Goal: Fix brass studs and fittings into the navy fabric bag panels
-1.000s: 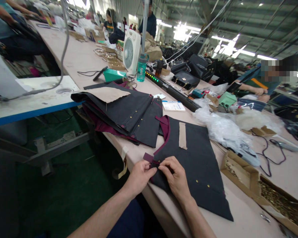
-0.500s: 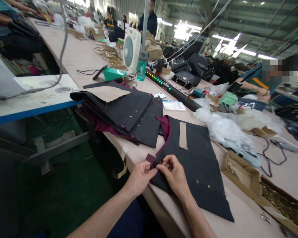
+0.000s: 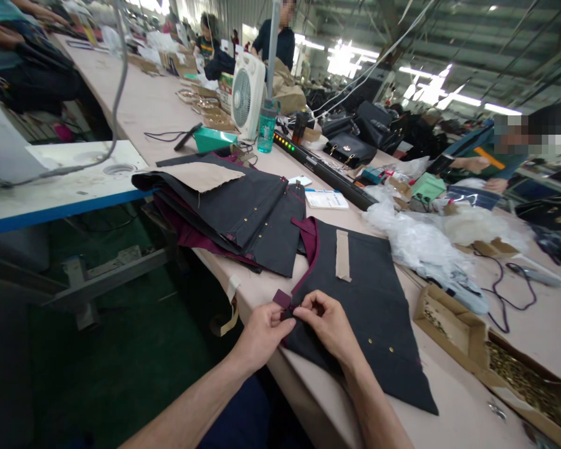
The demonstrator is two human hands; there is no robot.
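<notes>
A dark fabric panel (image 3: 374, 293) with maroon edging lies at the table's front edge, a beige strip (image 3: 343, 255) on its upper part and small brass-coloured studs lower down. My left hand (image 3: 264, 330) pinches the panel's near left corner, beside a small maroon tab (image 3: 282, 299). Close against it, my right hand (image 3: 325, 321) has thumb and forefinger pinched at the same corner; fingers hide whatever small piece may be between them. Left of the panel, a stack of similar dark panels (image 3: 234, 212) with maroon lining lies partly over the table edge.
Cardboard trays (image 3: 467, 337) with small brass-coloured metal pieces stand at right. Beyond lies clear plastic wrap (image 3: 411, 237). Behind the stack are a fan (image 3: 247, 93), a teal bottle (image 3: 265, 131) and a long black light bar (image 3: 327, 171). A co-worker's hands (image 3: 477, 165) are across the table.
My right hand's fingers have closed in slightly at the corner. Fewer lights glow on the black bar. The co-worker at right has shifted their hands, and a person behind the fan has moved.
</notes>
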